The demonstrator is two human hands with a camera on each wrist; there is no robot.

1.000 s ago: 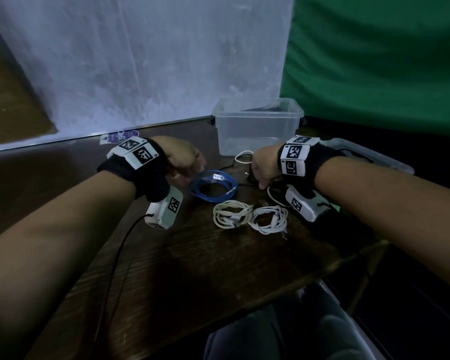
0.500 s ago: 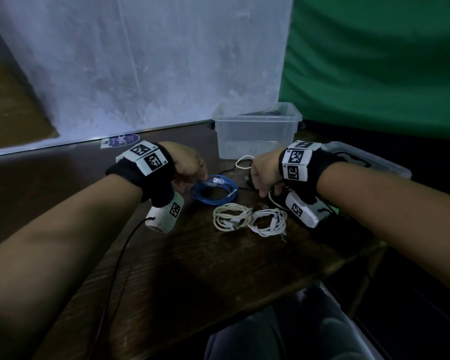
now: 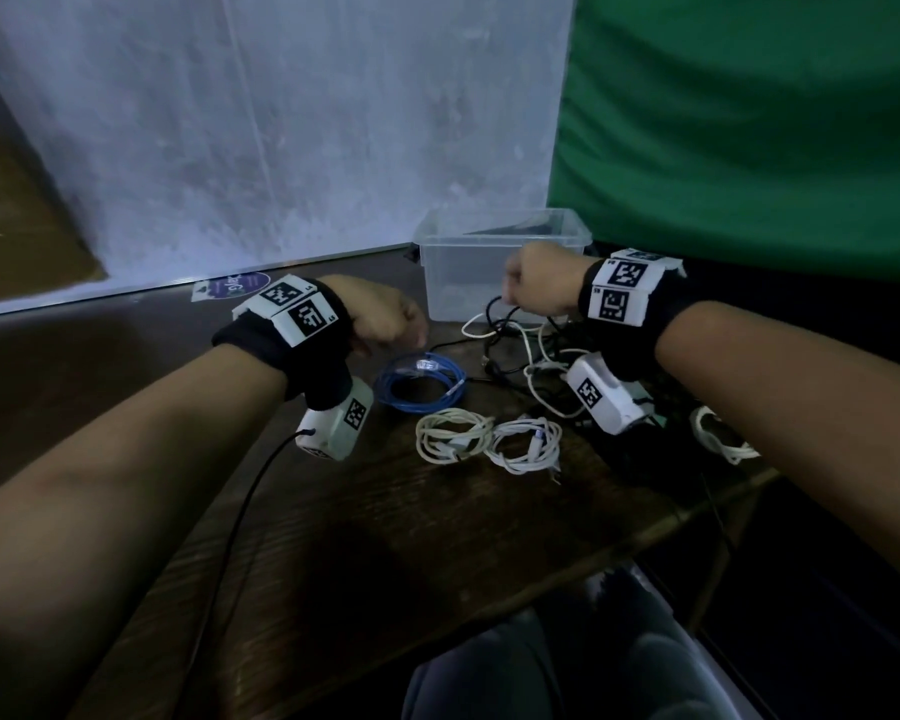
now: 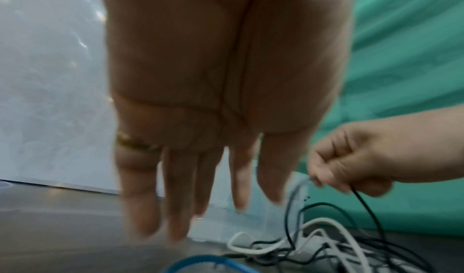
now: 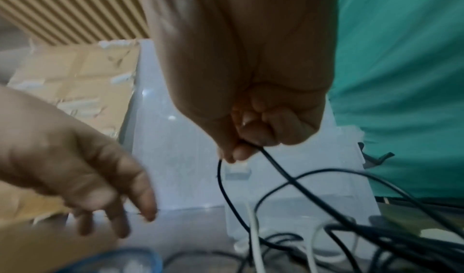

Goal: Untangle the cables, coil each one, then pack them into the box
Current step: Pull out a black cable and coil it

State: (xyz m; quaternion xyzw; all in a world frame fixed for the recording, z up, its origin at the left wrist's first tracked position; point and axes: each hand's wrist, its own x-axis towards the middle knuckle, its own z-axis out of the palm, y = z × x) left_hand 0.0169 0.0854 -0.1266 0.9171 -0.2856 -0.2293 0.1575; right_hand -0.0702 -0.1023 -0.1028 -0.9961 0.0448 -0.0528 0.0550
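Head view, black cable: it is hanging down from the right hand into the messy pile, just in front of the clear box.
Long way of the cable: it is running mostly up and down, from the pinch at the top to the pile of black and white cables lying on the table below.
Right hand: it is pinching the black cable between thumb and curled fingers, and it is lifting a loop up off the table.
Left hand: it is holding nothing. The fingers are pointing down, straight and loose, over the blue coil.
Which hand is nearer: the right hand is already on the cable. The left hand is off to the left of it, near but not touching.
Next move, my guess: the left hand is going to have to reach to the right and catch the hanging part, so the two hands can pull it free.
Blue cable: it is lying in a neat ring on the table, just under the left hand.
White coils: two white cable coils are lying side by side, touching, closer to the person than the blue ring.
Clear box: it is standing open behind the pile. It is too dim to tell what is inside.
What could go wrong: the black cable is crossing white ones, so pulling hard may drag them along.
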